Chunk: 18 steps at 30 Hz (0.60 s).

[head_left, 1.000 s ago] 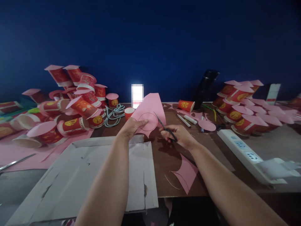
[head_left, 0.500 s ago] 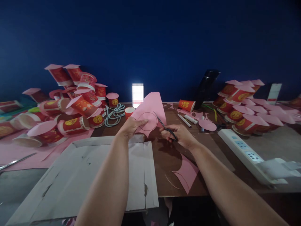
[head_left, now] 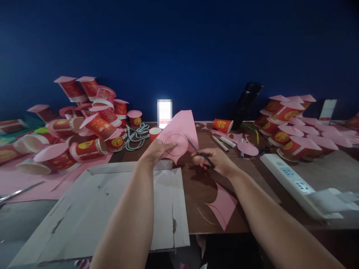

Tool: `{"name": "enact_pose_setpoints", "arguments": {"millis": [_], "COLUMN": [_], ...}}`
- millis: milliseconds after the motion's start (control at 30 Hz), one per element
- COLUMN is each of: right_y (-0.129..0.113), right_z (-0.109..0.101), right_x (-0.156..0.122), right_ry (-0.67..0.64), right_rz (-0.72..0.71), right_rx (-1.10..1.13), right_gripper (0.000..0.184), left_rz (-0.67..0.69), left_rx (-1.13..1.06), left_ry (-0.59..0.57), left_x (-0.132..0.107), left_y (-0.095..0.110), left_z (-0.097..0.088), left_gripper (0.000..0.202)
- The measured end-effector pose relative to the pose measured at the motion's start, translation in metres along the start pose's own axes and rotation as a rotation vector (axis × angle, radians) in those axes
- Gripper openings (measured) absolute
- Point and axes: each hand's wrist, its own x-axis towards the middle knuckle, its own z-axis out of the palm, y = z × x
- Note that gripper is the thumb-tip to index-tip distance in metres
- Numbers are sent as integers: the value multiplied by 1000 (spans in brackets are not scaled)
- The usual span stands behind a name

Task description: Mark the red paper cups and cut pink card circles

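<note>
My left hand (head_left: 156, 151) pinches a pink paper sheet (head_left: 181, 129) and holds it up over the brown table (head_left: 202, 201). A circle is drawn on the sheet. My right hand (head_left: 217, 160) is closed round the handles of black scissors (head_left: 198, 151). The blades point up and left, with their tips at the sheet's right side, close to the drawn circle. A curved pink offcut (head_left: 223, 205) lies on the table below my right hand.
Red paper cups with pink lids are piled at the left (head_left: 92, 127) and right (head_left: 283, 116). A grey cardboard sheet (head_left: 112, 209) lies in front, a white power strip (head_left: 288, 177) at right. Markers (head_left: 220, 143), a coiled cord (head_left: 137, 134) and a dark bottle (head_left: 246, 102) sit further back.
My right hand with the scissors has shifted slightly right and down. The pink sheet and my left hand have hardly moved.
</note>
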Motion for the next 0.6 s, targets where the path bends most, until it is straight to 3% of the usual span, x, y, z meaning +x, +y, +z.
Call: {"name": "enact_pose_setpoints", "arguments": {"millis": [600], "right_y": [1], "right_z": [-2], "right_x": [0], "right_ry": [-18], "right_rz": [-1], "right_rx": [8], "right_gripper": [41], "left_rz": [-14], "left_rx": [48], "left_ry": [-11], "left_x": [4], "left_y": [-4], "left_z": [-8], "left_gripper": [48]}}
